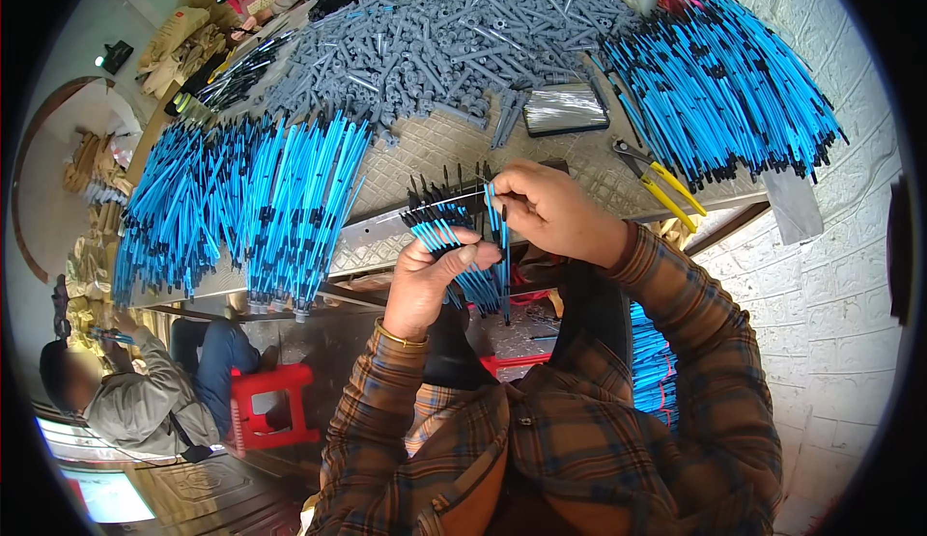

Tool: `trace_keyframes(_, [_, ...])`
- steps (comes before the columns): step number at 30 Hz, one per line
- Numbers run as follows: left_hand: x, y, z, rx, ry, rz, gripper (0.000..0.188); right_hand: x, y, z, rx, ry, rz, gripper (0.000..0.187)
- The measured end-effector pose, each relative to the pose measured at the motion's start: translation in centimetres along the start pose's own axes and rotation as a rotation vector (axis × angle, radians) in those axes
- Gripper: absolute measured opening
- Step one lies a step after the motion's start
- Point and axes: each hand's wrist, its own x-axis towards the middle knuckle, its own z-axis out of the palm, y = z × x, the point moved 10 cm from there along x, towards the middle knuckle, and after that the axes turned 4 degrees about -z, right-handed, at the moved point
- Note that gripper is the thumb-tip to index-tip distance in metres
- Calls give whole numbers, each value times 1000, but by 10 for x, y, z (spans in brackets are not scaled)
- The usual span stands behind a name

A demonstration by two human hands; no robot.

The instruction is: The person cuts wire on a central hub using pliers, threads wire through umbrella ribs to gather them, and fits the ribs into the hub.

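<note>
A: How did the workpiece appear?

B: The fanned bundle of rods (478, 287) was located just above centre, toward 12 o'clock. Bright blue shafts and black ends were observed.

A: In what state were the hands found?

B: The left hand (423, 280) was closed around the bundle. The right hand (560, 210) was narrowed to a pinch, in which at least one blue rod (494, 219) was gripped.

A: What quantities were recorded?

B: One bundle was held; its rods were too overlapped to be counted. Blue rods were heaped at 9 o'clock (309, 198) and 2 o'clock (724, 92). One wire tray (567, 109) was placed at 1 o'clock, one pair of yellow-handled pliers (666, 186) at 2.

A: And the surroundings?

B: The tan table (406, 164) was covered in a diamond pattern, with grey tubular parts (435, 48) piled at 12 o'clock. One red stool (275, 410) and a seated person (145, 406) were seen at 8 o'clock; a white wall (821, 285) was seen at 3.
</note>
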Motion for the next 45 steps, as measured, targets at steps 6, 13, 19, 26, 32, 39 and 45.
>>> trace_keyframes(6, [-1, 0, -1, -8, 6, -14, 16, 1, 1, -7, -29, 35, -1, 11])
trace_keyframes(13, [0, -2, -1, -12, 0, -5, 16, -5, 20, -18, 54, 98, 105, 11])
trace_keyframes(19, [1, 0, -2, 9, -13, 7, 16, -11, 44, -38, 172, 124, 327, 10])
trace_keyframes(26, [-2, 0, -6, -31, -27, 22, 16, -7, 12, -153, 63, 389, 432, 15])
trace_keyframes(32, [0, -4, -7, -31, -25, 8, 16, 24, -32, -294, -100, 616, 322, 19])
trace_keyframes(39, [-2, 1, -1, -10, -25, -37, 15, 89, 21, -287, 315, 854, 117, 21])
trace_keyframes(45, [-11, -2, 3, 119, -112, -189, 17, 186, 132, -180, 534, 891, 175, 21])
